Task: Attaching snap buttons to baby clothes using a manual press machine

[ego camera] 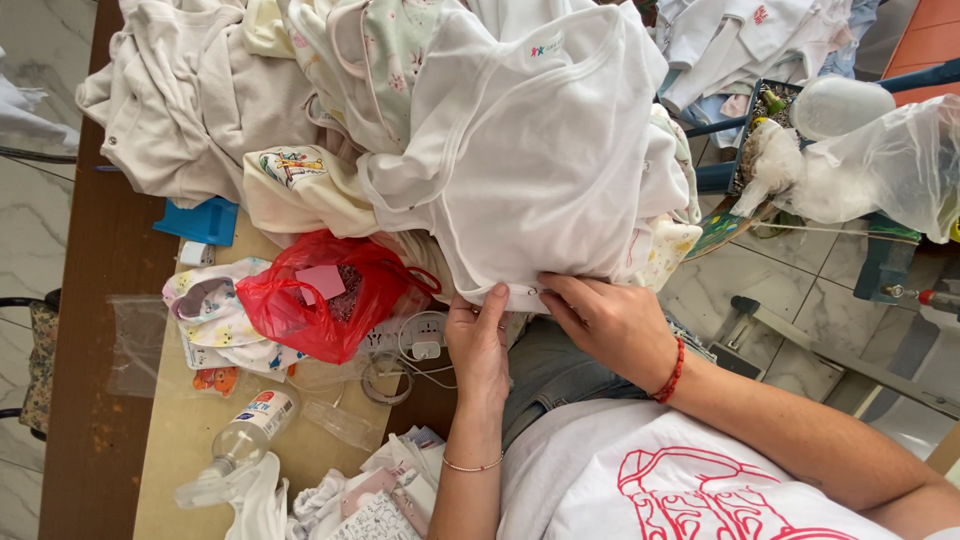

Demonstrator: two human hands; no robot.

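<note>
A white baby bodysuit [540, 150] lies on top of a heap of baby clothes. My left hand [478, 345] and my right hand [605, 320] both pinch its lower hem, where a small snap strip [525, 292] shows between the fingertips. The right wrist wears a red bead bracelet [673, 372], the left a thin pale one. The garment spreads away from me over the pile.
A red plastic bag [320, 295] lies left of the hands, next to a white charger with cable [425, 338] and a clear bottle [250, 425]. Beige and printed garments [200, 90] cover the wooden table [100, 330]. At the right stand clear bags [880, 160] and a chair.
</note>
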